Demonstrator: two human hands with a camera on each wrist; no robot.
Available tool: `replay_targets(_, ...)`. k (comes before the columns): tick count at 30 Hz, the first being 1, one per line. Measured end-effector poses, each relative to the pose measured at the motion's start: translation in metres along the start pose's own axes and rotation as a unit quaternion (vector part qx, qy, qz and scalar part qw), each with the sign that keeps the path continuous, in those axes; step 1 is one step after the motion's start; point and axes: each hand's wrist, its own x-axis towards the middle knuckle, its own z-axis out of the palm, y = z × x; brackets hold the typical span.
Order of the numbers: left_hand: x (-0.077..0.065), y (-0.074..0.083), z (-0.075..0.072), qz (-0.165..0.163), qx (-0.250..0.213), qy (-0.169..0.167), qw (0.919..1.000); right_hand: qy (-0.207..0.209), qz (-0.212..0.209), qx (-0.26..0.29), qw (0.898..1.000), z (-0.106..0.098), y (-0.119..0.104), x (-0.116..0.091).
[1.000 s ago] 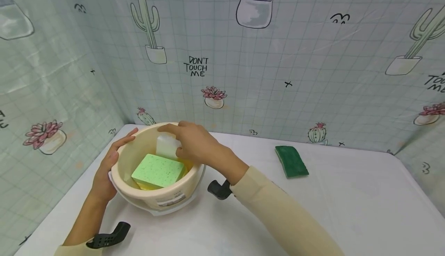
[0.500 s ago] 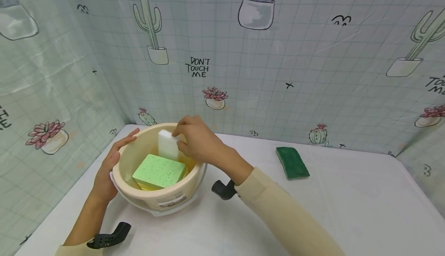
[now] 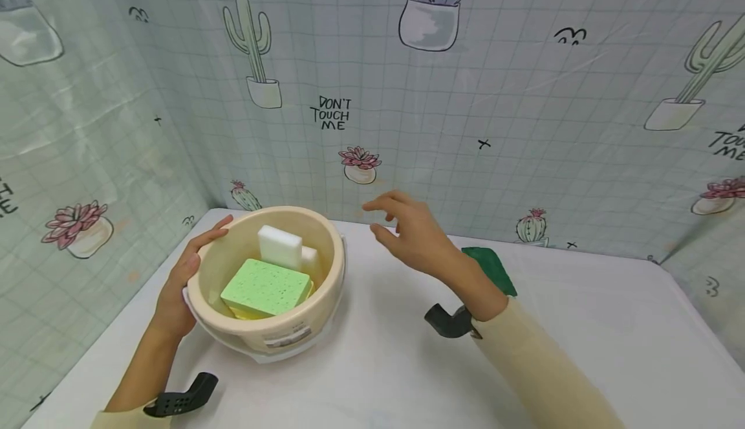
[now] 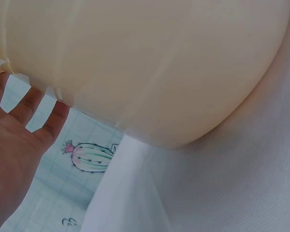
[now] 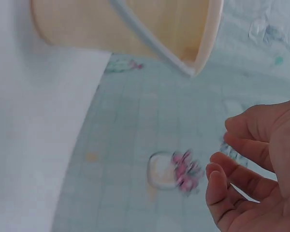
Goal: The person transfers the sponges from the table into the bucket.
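A cream bucket (image 3: pixel 291 325) stands at the left of the table. My left hand (image 3: pixel 177 290) steadies its left side, its spread, fairly straight fingers (image 4: pixel 53 121) against the outer wall by the rim. Inside lie a light green speckled sponge (image 3: pixel 266 286) on top of something yellow (image 3: pixel 247 314), and two white sponge-like blocks (image 3: pixel 279 246) leaning at the back, the second partly hidden behind the first. To the right of the bucket my right hand (image 3: pixel 416 231) hovers with nothing in it, fingers loosely bent and thumb apart from them.
A dark green scouring pad (image 3: pixel 491 267) lies on the white table (image 3: pixel 582 345) at the right, partly covered by my right forearm. The bucket's white handle (image 5: pixel 150 38) hangs down along its side. A cactus-print sheet (image 3: pixel 524 79) rises behind and at the left.
My right hand has let go of a white block inside the bucket and moved out to the right. The block now leans at the back of the bucket. The left hand stays put.
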Motion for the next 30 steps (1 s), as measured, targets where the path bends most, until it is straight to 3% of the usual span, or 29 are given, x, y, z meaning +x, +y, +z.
replay_targets(12, 0.0, -0.001, 0.002, 0.001, -0.01, -0.002, 1.0, 0.094, 0.067, -0.017, 0.993, -0.015, 0.073, -0.075)
replay_targets(20, 0.0, 0.0, 0.003, -0.001, -0.016, -0.003, 0.9999, 0.094, 0.169, -0.022, 0.981, -0.019, 0.093, -0.117)
replay_targets(25, 0.0, 0.0, 0.003, 0.001, -0.017, -0.002, 0.9998, 0.098, 0.228, -0.009, 0.969, -0.018, 0.098, -0.137)
replay_targets(30, 0.001, 0.0, 0.004, 0.0, -0.022, -0.004, 0.9998, 0.114, 0.311, -0.012, 0.943, -0.015, 0.106, -0.153)
